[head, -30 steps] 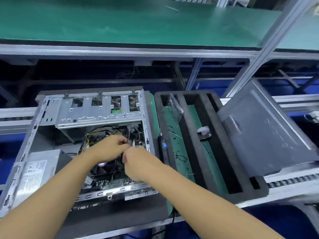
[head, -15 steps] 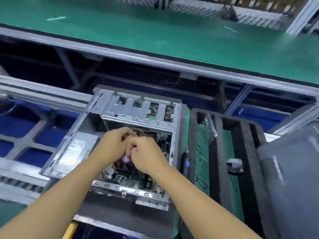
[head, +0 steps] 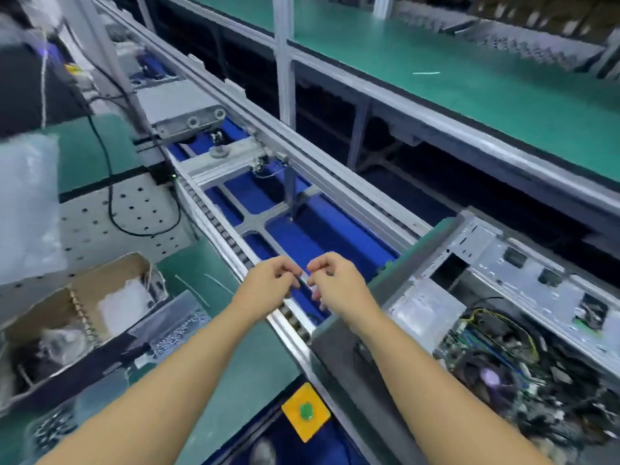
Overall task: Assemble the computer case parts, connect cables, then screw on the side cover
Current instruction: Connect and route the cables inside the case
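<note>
The open computer case [head: 469, 229] lies on its side at the right edge of the view, on the conveyor. Inside it I see the motherboard with cables [head: 503, 364] and the silver power supply [head: 422, 307]. My left hand [head: 268, 283] and my right hand [head: 335, 283] hover side by side over the conveyor rail, just left of the case. Their fingers are loosely curled and nothing shows in them. The side cover is out of view.
A cardboard box [head: 110, 273] with white bagged parts and a clear tray of small screws [head: 174, 327] sit on the green mat at the left. Loose white cable ties [head: 191, 290] lie nearby. A yellow button box [head: 306, 411] sits below. Blue conveyor bays [head: 302, 236] stretch ahead.
Both hands have come out of the case and moved left over the conveyor rail. The view has swung left, so the foam tray and side cover are gone from sight.
</note>
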